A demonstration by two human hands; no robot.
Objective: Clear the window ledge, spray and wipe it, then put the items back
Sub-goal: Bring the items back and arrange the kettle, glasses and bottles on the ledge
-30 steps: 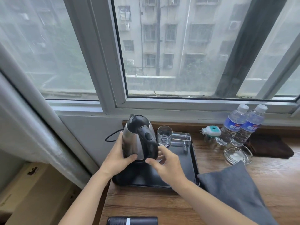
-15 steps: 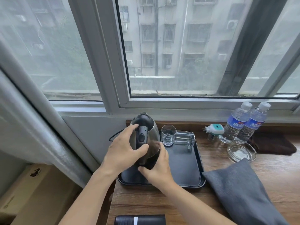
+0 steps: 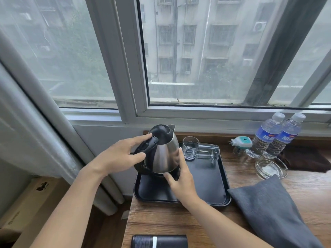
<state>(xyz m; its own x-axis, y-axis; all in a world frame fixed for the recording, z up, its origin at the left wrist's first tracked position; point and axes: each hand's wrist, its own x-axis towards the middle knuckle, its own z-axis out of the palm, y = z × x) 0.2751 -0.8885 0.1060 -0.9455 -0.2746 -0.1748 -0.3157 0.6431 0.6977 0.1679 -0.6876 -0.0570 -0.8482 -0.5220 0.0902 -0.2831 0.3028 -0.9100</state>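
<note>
A steel kettle (image 3: 161, 153) with a black lid and handle stands at the back left of a black tray (image 3: 211, 187) on the wooden window ledge (image 3: 161, 221). Its handle points left. My left hand (image 3: 118, 156) touches the handle with straight fingers, thumb against its lower part. My right hand (image 3: 180, 178) lies flat against the kettle's right side, thumb at its black base. Behind, on the tray, are an upright glass (image 3: 190, 147) and a glass on its side (image 3: 208, 152).
Right of the tray are a plug-in device (image 3: 241, 141), two water bottles (image 3: 275, 135), a glass ashtray (image 3: 271, 166), a dark brown cloth (image 3: 308, 160) and a grey cushion (image 3: 268, 208). A black object (image 3: 159, 241) lies at the front edge. Curtain (image 3: 35, 140) and cardboard box (image 3: 26, 203) are at left.
The kettle has turned so its handle moved from facing me to pointing left. My left hand shifted from the body onto the handle, my right hand onto the kettle's right side.
</note>
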